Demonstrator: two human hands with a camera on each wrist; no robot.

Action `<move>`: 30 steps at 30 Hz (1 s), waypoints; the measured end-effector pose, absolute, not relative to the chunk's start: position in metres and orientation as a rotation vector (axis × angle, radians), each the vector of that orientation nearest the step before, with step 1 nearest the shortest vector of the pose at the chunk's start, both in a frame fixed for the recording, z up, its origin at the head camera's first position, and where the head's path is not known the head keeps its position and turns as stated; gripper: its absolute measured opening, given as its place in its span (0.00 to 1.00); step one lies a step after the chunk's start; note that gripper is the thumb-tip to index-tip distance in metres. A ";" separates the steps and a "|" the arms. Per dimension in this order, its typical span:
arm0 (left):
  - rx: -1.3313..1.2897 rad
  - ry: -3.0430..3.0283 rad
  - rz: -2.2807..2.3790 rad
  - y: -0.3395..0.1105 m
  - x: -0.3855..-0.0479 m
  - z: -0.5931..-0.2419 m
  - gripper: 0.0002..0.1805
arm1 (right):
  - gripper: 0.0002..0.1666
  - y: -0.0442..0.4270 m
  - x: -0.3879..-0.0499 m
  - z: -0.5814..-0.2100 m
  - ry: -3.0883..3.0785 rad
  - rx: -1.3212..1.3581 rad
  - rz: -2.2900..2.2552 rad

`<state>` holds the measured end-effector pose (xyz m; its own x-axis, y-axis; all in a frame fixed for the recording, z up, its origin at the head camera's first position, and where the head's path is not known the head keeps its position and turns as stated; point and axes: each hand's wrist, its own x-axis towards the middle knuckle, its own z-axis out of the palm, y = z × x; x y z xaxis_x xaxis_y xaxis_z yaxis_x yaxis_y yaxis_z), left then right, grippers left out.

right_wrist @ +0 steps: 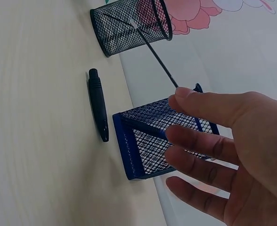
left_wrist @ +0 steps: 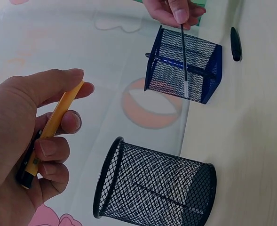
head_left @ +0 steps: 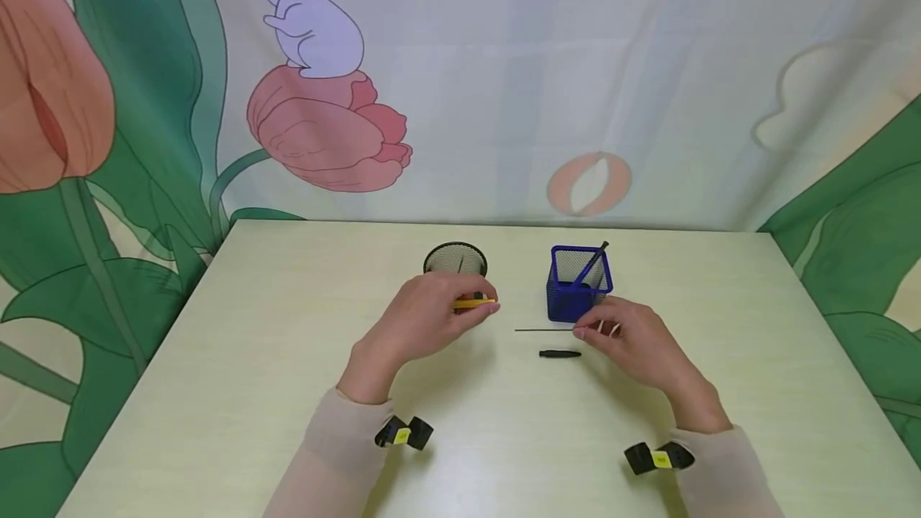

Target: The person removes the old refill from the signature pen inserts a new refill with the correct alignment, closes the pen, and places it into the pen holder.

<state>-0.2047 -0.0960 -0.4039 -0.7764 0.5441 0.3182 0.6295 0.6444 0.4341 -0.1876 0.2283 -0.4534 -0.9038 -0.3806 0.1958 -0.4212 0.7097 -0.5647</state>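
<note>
My left hand (head_left: 432, 314) curls round a yellow pen (left_wrist: 58, 113) with a black clip and black end, held just in front of the round black mesh pen holder (left_wrist: 166, 183). Between thumb and forefinger, my right hand (head_left: 636, 342) pinches a thin pen refill (right_wrist: 157, 59), dark with a pale end. The refill points left, in front of the square blue mesh pen holder (head_left: 568, 308). Below it on the table lies a short black pen piece (right_wrist: 98, 106), ribbed at one end and tapered at the other.
A dark pen (head_left: 590, 266) leans inside the blue holder, its top above the rim. Through the black mesh a thin dark stick (left_wrist: 169, 197) shows. Behind the pale table (head_left: 252, 302) hangs a printed curtain (head_left: 489, 102).
</note>
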 end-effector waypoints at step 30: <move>-0.972 -2.760 -0.822 -0.091 -0.203 -0.403 0.04 | 0.06 0.226 -0.187 -0.468 -3.118 0.630 0.818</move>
